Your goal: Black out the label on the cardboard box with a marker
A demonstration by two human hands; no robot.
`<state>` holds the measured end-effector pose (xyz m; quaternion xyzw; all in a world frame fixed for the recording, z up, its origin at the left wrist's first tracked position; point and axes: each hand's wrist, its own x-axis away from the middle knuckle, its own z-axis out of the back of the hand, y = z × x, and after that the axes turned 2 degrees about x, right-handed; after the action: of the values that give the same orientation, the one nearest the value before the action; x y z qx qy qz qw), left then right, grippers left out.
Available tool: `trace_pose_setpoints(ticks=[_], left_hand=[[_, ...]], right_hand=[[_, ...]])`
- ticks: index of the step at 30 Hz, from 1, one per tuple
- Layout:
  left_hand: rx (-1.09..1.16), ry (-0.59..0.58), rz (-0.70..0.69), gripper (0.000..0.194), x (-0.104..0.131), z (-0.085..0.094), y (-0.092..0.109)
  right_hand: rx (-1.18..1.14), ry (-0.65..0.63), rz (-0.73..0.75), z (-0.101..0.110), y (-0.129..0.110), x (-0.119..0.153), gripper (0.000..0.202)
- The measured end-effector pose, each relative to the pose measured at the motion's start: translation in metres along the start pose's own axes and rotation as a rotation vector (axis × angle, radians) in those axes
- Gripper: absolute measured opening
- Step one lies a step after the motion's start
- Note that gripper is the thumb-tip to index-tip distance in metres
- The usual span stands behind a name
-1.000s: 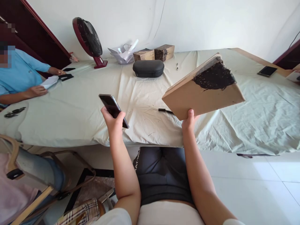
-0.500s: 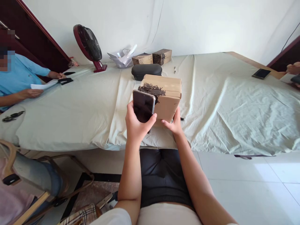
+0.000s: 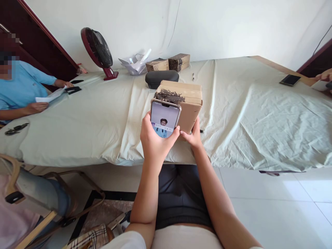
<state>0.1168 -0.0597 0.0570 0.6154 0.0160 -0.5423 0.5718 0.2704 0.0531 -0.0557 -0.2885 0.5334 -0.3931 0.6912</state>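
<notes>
My left hand [image 3: 157,141] is closed around a smartphone [image 3: 166,116] in a clear-edged case, its screen lit with a picture of a person. Behind the phone, a cardboard box [image 3: 190,110] is tilted towards me, with dark scribbled marks [image 3: 168,95] along its top edge. The phone covers the box's lower left part. My right hand [image 3: 193,136] grips the box at its lower right corner, thumb on the near face and fingers mostly hidden behind it. A small dark pen-like item [image 3: 201,131] lies just right of that hand.
On the cloth-covered table [image 3: 228,114] stand a black hard case [image 3: 162,79], marked boxes [image 3: 179,62], a white basket [image 3: 133,65] and a red fan [image 3: 100,52]. A person in blue [image 3: 31,83] holds papers at left. Another phone [image 3: 289,80] lies at right, near another person's hand [image 3: 324,76].
The phone's screen has gone from dark to lit. My left hand has shifted slightly right with the phone, nearer my right thumb. My right hand keeps its grip on the box.
</notes>
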Motion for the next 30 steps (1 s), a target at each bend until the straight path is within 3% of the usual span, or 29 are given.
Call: trace_pose_setpoints(ticks=[6, 12, 18, 22, 26, 30], left_hand=[[-0.090, 0.038, 0.011, 0.080, -0.004, 0.003, 0.000], [-0.177, 0.039, 0.115, 0.084, -0.016, 0.022, -0.014], [-0.364, 0.108, 0.334, 0.076, -0.042, 0.036, -0.082], [-0.701, -0.094, 0.641, 0.071, -0.071, 0.026, -0.134], [-0.752, -0.204, 0.721, 0.066, -0.090, 0.019, -0.176], [-0.751, -0.251, 0.703, 0.063, -0.096, 0.022, -0.199]], right_hand=[[-0.084, 0.026, 0.035, -0.002, 0.002, 0.000, 0.134], [-0.111, 0.056, 0.098, -0.002, 0.010, -0.001, 0.128], [-0.107, 0.079, 0.065, -0.002, 0.013, 0.001, 0.126], [-0.117, 0.082, 0.057, -0.001, 0.010, 0.003, 0.123], [-0.147, 0.054, 0.051, 0.000, 0.009, 0.004, 0.121], [-0.198, -0.048, 0.056, 0.004, 0.010, 0.003, 0.119]])
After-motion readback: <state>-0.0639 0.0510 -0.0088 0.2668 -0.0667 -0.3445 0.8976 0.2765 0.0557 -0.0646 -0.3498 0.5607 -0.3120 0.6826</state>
